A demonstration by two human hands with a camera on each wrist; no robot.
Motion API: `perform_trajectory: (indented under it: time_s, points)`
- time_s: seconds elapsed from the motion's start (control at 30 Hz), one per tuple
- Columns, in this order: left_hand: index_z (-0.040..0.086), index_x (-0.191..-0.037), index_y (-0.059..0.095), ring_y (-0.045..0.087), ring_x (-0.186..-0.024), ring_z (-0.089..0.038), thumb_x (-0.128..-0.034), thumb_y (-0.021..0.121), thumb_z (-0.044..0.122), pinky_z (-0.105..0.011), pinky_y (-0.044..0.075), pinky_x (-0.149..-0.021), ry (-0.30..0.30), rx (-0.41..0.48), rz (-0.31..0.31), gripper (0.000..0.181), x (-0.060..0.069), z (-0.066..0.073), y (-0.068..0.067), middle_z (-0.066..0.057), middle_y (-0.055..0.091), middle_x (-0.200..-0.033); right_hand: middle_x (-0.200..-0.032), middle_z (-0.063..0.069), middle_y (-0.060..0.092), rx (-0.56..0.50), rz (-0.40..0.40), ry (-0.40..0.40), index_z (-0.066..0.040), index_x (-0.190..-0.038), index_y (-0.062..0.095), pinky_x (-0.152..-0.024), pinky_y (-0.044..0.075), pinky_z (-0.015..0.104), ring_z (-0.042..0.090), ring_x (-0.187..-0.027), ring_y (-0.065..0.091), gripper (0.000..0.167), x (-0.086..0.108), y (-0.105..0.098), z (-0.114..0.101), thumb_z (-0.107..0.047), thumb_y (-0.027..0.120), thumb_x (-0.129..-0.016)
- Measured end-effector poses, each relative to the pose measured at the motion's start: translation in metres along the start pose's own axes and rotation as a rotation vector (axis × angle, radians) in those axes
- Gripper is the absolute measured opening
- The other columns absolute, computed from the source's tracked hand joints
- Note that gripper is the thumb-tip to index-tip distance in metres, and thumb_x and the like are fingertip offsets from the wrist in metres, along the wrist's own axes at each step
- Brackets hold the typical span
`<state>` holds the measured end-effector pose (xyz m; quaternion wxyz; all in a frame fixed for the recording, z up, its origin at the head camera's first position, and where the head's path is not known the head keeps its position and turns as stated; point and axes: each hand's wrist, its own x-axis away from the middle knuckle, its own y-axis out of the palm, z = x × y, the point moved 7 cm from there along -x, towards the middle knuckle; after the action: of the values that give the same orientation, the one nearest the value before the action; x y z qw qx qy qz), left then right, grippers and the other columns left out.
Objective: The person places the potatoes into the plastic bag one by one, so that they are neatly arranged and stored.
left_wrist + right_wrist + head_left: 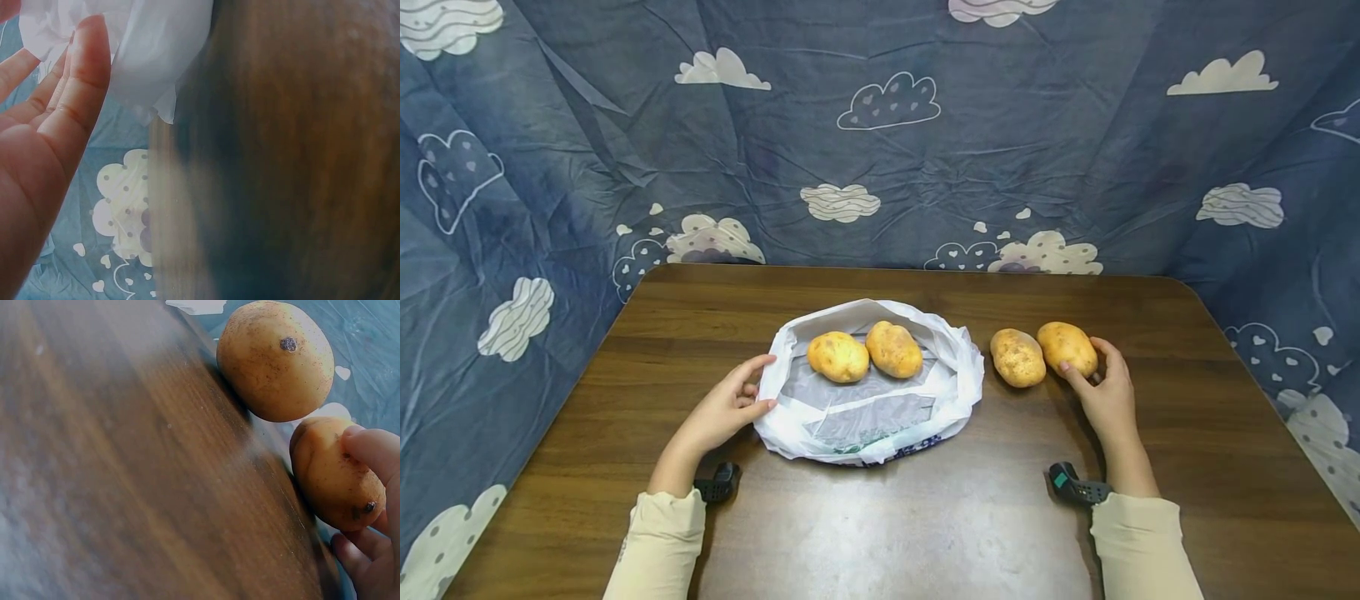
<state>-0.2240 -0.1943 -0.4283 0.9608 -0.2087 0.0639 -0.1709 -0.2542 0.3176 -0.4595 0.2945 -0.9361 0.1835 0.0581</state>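
A white plastic bag lies with its mouth spread wide on the table, two potatoes side by side inside. At its left rim, my left hand touches the plastic with thumb and fingers; the left wrist view shows the hand against the bag. To the right of the bag is a potato. Close beside that one, my right hand grips another potato between thumb and fingers, as the right wrist view also shows.
The brown wooden table runs back to a blue cloth with white clouds, which hangs behind and at both sides. Black wrist devices sit on both wrists.
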Motion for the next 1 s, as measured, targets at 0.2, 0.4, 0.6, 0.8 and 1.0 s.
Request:
perform_trajectory:
  time_s: [0.2,0.4,0.6,0.8,1.0]
  points:
    - [0.005,-0.136,0.032,0.053,-0.081,-0.023,-0.0838,0.061,0.001,-0.025,0.047,-0.062,-0.011,0.005,-0.006,0.059,0.000,0.000,0.000,-0.022,0.035,-0.127,-0.130,0.018,0.038,-0.021,0.018,0.010,-0.002,-0.134,0.034,-0.094,0.035,0.039,0.029,-0.116,0.038,0.063,0.000,-0.001,-0.001,-0.021,0.065,-0.083]
    - [0.005,-0.136,0.032,0.053,-0.083,-0.024,-0.0836,0.061,0.001,-0.025,0.047,-0.063,-0.011,0.006,-0.006,0.060,0.000,0.001,0.000,-0.022,0.035,-0.128,-0.127,0.014,0.042,-0.041,0.083,0.007,-0.003,-0.132,0.039,-0.093,0.037,0.035,0.025,-0.113,0.042,0.061,0.001,-0.005,-0.003,-0.017,0.068,-0.081]
    - [0.005,-0.135,0.033,0.053,-0.084,-0.024,-0.0833,0.061,0.000,-0.025,0.048,-0.064,-0.006,-0.002,-0.003,0.059,0.000,0.000,0.000,-0.022,0.035,-0.128,-0.123,0.013,0.046,-0.060,0.156,-0.036,-0.002,-0.128,0.043,-0.091,0.039,0.033,0.023,-0.110,0.045,0.057,0.001,-0.011,-0.007,-0.013,0.069,-0.079]
    - [0.004,-0.135,0.033,0.053,-0.082,-0.024,-0.0834,0.061,0.000,-0.025,0.048,-0.064,-0.005,-0.008,-0.005,0.059,0.000,0.000,0.001,-0.022,0.035,-0.127,-0.122,0.014,0.046,-0.103,0.204,-0.059,-0.002,-0.127,0.044,-0.091,0.039,0.030,0.023,-0.111,0.046,0.056,0.004,-0.014,-0.012,-0.010,0.070,-0.078]
    - [0.004,-0.135,0.033,0.053,-0.081,-0.023,-0.0833,0.061,0.000,-0.025,0.048,-0.063,-0.010,-0.003,-0.006,0.059,0.000,0.000,0.001,-0.022,0.034,-0.127,-0.122,0.013,0.048,-0.130,0.231,-0.117,-0.002,-0.126,0.046,-0.090,0.040,0.028,0.018,-0.110,0.047,0.058,0.007,-0.016,-0.024,-0.007,0.072,-0.075]
